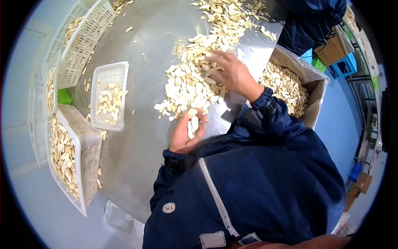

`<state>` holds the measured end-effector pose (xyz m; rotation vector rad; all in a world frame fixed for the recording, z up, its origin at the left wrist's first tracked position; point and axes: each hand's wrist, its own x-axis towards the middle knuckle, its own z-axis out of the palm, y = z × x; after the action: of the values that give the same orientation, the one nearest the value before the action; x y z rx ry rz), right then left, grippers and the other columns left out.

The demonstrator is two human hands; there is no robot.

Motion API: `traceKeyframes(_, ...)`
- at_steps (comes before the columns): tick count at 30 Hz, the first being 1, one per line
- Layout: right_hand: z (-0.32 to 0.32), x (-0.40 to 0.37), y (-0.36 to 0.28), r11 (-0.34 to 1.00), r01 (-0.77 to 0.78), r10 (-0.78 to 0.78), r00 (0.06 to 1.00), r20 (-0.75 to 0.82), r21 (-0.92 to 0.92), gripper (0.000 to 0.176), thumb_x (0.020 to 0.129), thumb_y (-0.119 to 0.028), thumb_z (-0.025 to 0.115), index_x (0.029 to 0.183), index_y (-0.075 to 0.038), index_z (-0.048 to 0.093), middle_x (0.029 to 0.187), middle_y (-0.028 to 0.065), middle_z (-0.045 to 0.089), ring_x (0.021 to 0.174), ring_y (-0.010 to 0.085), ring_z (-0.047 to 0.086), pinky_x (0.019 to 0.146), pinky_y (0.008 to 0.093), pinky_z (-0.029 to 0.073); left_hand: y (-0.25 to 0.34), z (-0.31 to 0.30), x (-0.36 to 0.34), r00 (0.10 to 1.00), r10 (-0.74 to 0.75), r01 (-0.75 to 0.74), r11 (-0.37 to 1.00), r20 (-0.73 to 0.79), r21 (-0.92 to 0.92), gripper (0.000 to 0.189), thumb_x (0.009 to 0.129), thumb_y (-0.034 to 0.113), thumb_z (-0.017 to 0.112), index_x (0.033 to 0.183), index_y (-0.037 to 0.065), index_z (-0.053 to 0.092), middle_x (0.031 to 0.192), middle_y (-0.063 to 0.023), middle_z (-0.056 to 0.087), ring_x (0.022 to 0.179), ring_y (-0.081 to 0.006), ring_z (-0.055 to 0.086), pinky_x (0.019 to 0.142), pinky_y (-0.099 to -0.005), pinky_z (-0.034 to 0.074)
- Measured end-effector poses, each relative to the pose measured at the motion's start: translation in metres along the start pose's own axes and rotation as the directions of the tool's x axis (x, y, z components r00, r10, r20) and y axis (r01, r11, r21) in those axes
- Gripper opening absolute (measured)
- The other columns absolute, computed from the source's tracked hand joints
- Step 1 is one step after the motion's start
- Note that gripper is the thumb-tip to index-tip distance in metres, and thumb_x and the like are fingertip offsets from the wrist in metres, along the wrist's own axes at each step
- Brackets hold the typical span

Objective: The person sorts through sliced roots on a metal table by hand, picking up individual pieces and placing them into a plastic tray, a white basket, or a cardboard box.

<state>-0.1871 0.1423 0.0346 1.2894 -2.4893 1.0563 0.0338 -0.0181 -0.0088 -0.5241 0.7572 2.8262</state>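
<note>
Pale, flat dried slices (190, 85) lie in a long heap on the steel table. My left hand (184, 135) is at the near end of the heap, palm up, fingers curled round a few white slices (193, 125). Above the middle of the heap, my right hand (236, 74) reaches in from the right with fingers stretched and apart. Its fingertips are slightly blurred and close to or touching the slices there; I cannot make out anything gripped in them.
A shallow white tray (96, 99) with some slices stands left on the table (145, 166). White perforated baskets (89, 164) of slices line the left edge. A lined carton (319, 89) full of slices stands right. Another person's dark sleeve (309, 20) is at the top right.
</note>
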Motion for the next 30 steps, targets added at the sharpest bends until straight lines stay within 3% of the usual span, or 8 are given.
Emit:
traceKeyframes(2, 0.005, -0.003, 0.027, 0.979, 0.041, -0.036, 0.999, 0.028, -0.199, 0.034, 0.095, -0.024, 0.072, 0.126, -0.009, 0.071, 0.134, 0.0159, 0.067, 0.115, 0.0369, 0.066, 0.1, 0.0436, 0.054, -0.001, -0.013, 0.002, 0.995, -0.024, 0.03, 0.998, 0.096, -0.057, 0.041, 0.115, 0.036, 0.037, 0.126, 0.001, 0.057, 0.103, -0.0131, 0.062, 0.062, -0.0091, 0.051, 0.034, -0.0175, 0.031)
traceKeyframes(6, -0.009, -0.012, 0.009, 0.976, 0.146, -0.179, 0.959, 0.218, 0.16, 0.022, 0.094, -0.018, 0.071, 0.113, -0.009, 0.077, 0.128, 0.0143, 0.071, 0.111, 0.035, 0.067, 0.098, 0.043, 0.055, 0.002, -0.012, -0.001, 0.996, -0.056, 0.061, 0.996, 0.072, -0.06, 0.033, 0.114, 0.032, 0.043, 0.117, 0.003, 0.058, 0.098, -0.0103, 0.059, 0.059, -0.008, 0.047, 0.035, -0.0173, 0.031)
traceKeyframes(10, -0.015, -0.014, 0.034, 0.993, -0.106, 0.106, 0.994, -0.011, -0.046, 0.018, 0.094, -0.016, 0.069, 0.108, -0.012, 0.079, 0.11, 0.0129, 0.075, 0.099, 0.0353, 0.07, 0.088, 0.0431, 0.057, 0.003, -0.005, -0.003, 0.998, -0.029, 0.029, 1.0, 0.063, 0.003, 0.031, 0.114, 0.029, 0.043, 0.118, 0.002, 0.058, 0.096, -0.0091, 0.059, 0.058, -0.0074, 0.045, 0.036, -0.0176, 0.03)
traceKeyframes(13, -0.019, -0.011, 0.029, 0.983, -0.183, 0.185, 0.977, 0.106, -0.026, 0.018, 0.095, -0.017, 0.068, 0.108, -0.013, 0.079, 0.105, 0.0123, 0.074, 0.099, 0.0349, 0.069, 0.086, 0.0425, 0.057, 0.006, -0.001, -0.003, 0.998, -0.033, 0.032, 0.999, 0.048, 0.023, 0.03, 0.113, 0.026, 0.042, 0.118, 0.001, 0.058, 0.093, -0.0083, 0.059, 0.057, -0.0073, 0.046, 0.036, -0.0184, 0.03)
traceKeyframes(18, 0.008, -0.003, 0.013, 0.998, -0.015, 0.019, 0.997, 0.074, -0.054, 0.019, 0.092, -0.019, 0.069, 0.109, -0.011, 0.074, 0.103, 0.011, 0.071, 0.098, 0.0341, 0.066, 0.086, 0.0432, 0.055, 0.008, 0.003, -0.005, 0.999, -0.035, 0.035, 0.999, 0.031, -0.022, 0.027, 0.112, 0.023, 0.043, 0.118, 0.0, 0.057, 0.088, -0.0077, 0.059, 0.055, -0.0074, 0.045, 0.036, -0.0201, 0.03)
traceKeyframes(21, 0.01, -0.002, 0.015, 0.997, -0.04, 0.049, 0.986, 0.156, -0.065, 0.016, 0.091, -0.02, 0.07, 0.104, -0.01, 0.073, 0.102, 0.0111, 0.071, 0.097, 0.0344, 0.065, 0.085, 0.0436, 0.055, 0.008, -0.012, -0.006, 0.989, -0.063, 0.074, 0.994, 0.136, -0.076, 0.026, 0.109, 0.025, 0.048, 0.121, 0.004, 0.057, 0.088, -0.0081, 0.059, 0.06, -0.0108, 0.048, 0.05, -0.0197, 0.035)
traceKeyframes(24, -0.006, -0.006, 0.018, 0.991, -0.135, 0.126, 0.945, 0.3, 0.01, 0.015, 0.093, -0.02, 0.068, 0.103, -0.01, 0.072, 0.099, 0.012, 0.071, 0.094, 0.0353, 0.067, 0.081, 0.0444, 0.055, 0.006, -0.011, -0.005, 0.992, -0.046, 0.058, 0.993, 0.119, -0.1, 0.025, 0.108, 0.025, 0.05, 0.118, 0.004, 0.057, 0.087, -0.0076, 0.059, 0.06, -0.0105, 0.048, 0.049, -0.0198, 0.034)
traceKeyframes(30, -0.007, -0.006, 0.022, 0.991, -0.135, 0.136, 0.976, 0.172, -0.015, 0.016, 0.096, -0.02, 0.066, 0.107, -0.012, 0.074, 0.095, 0.0126, 0.072, 0.09, 0.0363, 0.069, 0.079, 0.0449, 0.056, 0.007, -0.005, -0.002, 0.996, -0.049, 0.049, 0.999, 0.078, 0.012, 0.021, 0.109, 0.022, 0.049, 0.116, 0.003, 0.057, 0.087, -0.0073, 0.058, 0.052, -0.007, 0.043, 0.035, -0.0197, 0.028)
